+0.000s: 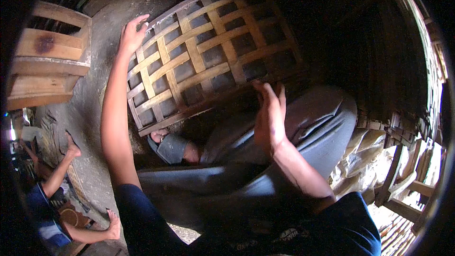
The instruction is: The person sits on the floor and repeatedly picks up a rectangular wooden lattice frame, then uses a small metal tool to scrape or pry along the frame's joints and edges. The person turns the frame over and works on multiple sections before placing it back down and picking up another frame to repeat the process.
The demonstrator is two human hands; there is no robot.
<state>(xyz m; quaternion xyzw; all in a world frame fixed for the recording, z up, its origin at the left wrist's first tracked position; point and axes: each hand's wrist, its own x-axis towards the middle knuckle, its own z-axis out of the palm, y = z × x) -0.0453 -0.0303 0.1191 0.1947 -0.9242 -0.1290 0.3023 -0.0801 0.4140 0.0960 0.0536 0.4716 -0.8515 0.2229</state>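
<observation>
Fingers, head view: left hand (132, 34) had its fingers spread and laid over the upper left edge of the flat woven lattice panel of pale bamboo strips (208, 50), touching it but not curled into a grip; right hand (269, 116) was open, fingers loosely extended, at the panel's lower right edge, and contact could not be told.
Panel position: it stood tilted on its lower edge on the grey concrete floor (90, 114), ahead of the person's knees, leaning away from the head.
Key relation: the panel lay forward of both hands, its long axis running from lower left to upper right; the left hand was the one clearly on it, high up, while the right sat low and slightly short of it.
Panel look: wide flat strips crossed in an open square weave, dark gaps between, framed by a darker border strip.
Nearby: grey trousers (265, 161) and a sandalled foot (171, 147) below the panel; a wooden slatted crate (50, 57) at left; another person's bare arm (59, 170) lower left.
</observation>
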